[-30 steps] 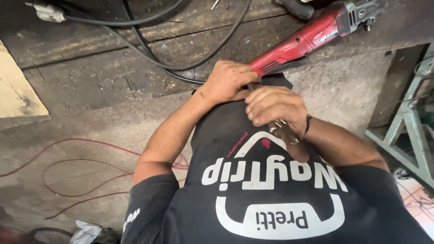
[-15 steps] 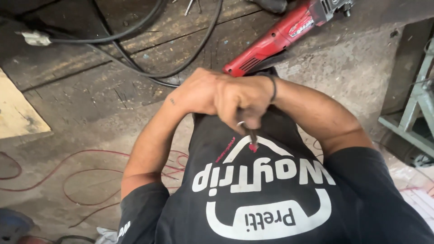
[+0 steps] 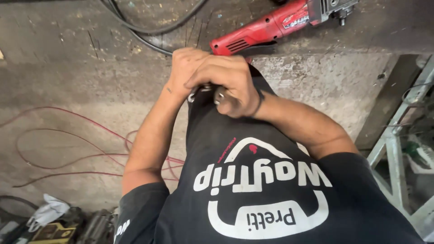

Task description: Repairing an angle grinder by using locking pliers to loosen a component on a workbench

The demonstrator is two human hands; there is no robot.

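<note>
At the left lower corner of the concrete floor (image 3: 68,68) lay a crumpled white cloth (image 3: 47,210) beside some dark, dirty metal parts (image 3: 92,226). Thin red wires (image 3: 58,156) ran in loose loops over the floor from the left edge toward the person. Near the upper edge a thick black cable (image 3: 149,31) curved across the floor.

In the middle, the left hand (image 3: 192,68) was closed in a fist around the small shiny metal tool (image 3: 205,90), and only a short bright part of the tool showed under the fingers. The right hand (image 3: 230,83) lay over the left one and touched it; its grip was also closed on the same metal tool, with a dark band around the wrist. Both hands were held together just above the top of the black shirt with a white print (image 3: 253,190). What kind of tool it was could not be told.

Just beyond the hands, the red angle grinder with a grey metal head (image 3: 275,25) lay on the floor, its rear end very near the knuckles. At the right edge stood a pale green metal frame (image 3: 398,144).
</note>
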